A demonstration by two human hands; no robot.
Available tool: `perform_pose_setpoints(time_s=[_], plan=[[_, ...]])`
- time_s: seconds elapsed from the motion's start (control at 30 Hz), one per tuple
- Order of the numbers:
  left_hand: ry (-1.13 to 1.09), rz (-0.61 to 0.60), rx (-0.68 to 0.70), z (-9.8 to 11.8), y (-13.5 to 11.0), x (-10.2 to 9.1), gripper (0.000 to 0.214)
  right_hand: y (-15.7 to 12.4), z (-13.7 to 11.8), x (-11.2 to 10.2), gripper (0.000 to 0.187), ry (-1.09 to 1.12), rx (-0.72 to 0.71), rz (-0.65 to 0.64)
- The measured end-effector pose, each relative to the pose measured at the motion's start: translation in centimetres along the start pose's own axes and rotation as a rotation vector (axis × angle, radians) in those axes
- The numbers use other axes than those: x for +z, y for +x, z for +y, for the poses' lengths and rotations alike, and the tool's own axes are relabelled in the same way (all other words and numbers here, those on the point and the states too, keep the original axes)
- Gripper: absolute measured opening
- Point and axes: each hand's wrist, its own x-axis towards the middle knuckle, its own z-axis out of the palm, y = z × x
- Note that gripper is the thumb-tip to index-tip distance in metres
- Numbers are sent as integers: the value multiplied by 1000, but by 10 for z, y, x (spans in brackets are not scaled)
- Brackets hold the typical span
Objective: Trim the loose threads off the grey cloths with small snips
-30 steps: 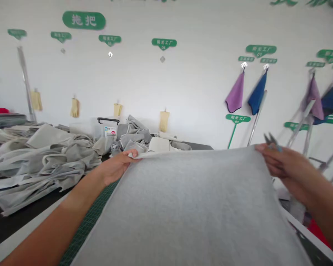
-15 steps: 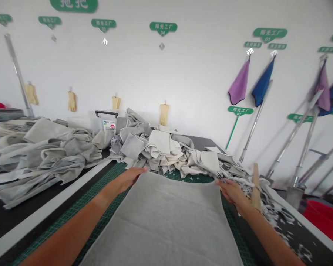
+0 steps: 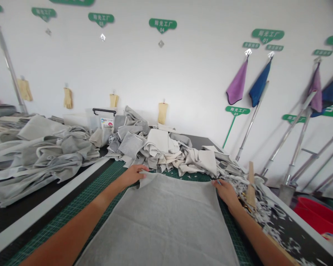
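A: How did the hands stand?
B: The left hand (image 3: 133, 175) pinched the far-left corner of the grey cloth (image 3: 166, 218), at eleven o'clock from its middle. The right hand (image 3: 224, 190) pinched the far-right corner at one o'clock; a small bluish tool (image 3: 218, 181), mostly hidden, showed at its fingers.

A: What had changed?
B: A second earlier the cloth was raised, screening much of the bench. Half a second earlier it was down. Now it lay low over the green cutting mat (image 3: 105, 177), and a fold had appeared beside the left hand.

A: Significance?
B: In my judgement, the cloth was largely spread, but that corner still wanted smoothing.

A: And further out?
B: A heap of folded cloths (image 3: 161, 144) sat at twelve o'clock, beyond the far edge. A looser heap of cloths (image 3: 44, 151) lay at ten. Pale offcuts (image 3: 262, 216) and a wooden strip (image 3: 250, 184) lay at two, past the right hand. A red bucket (image 3: 316, 214) stood at three.
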Motion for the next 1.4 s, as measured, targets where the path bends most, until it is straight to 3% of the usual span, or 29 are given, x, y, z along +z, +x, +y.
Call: perform_pose_setpoints(time_s=[0.07, 0.13, 0.33, 0.5, 0.6, 0.73, 0.83, 0.97, 1.1, 1.23, 1.4], plan=[[165, 138, 54, -7, 6, -1, 38, 1, 1, -2, 34, -44, -24, -6], [257, 251, 18, -14, 11, -2, 34, 1, 1, -3, 34, -82, -41, -9], [270, 354, -32, -30, 14, -4, 20, -3, 1, 0, 36, -155, -70, -30], [208, 319, 38, -33, 12, -3, 24, -4, 2, -1, 37, -180, -67, -31], [106, 270, 107, -28, 9, 1, 24, -4, -3, -8, 41, -208, -39, 38], [-107, 161, 225, -19, 4, 11, 27, -11, -28, -10, 44, -211, -67, 102], [-163, 80, 263, -11, -1, 22, 32, -29, -69, 5, 41, -68, -181, -68], [-169, -23, 285, 2, -12, 38, 35, -63, -134, 38, 31, 120, -386, -404], [-138, -99, 296, 10, -21, 46, 33, -81, -175, 75, 30, 251, -476, -532], [-101, -118, 362, 7, -22, 47, 28, -85, -174, 111, 26, 374, -523, -564], [40, -97, 282, 2, -25, 49, 28, -87, -151, 132, 20, 395, -454, -526]])
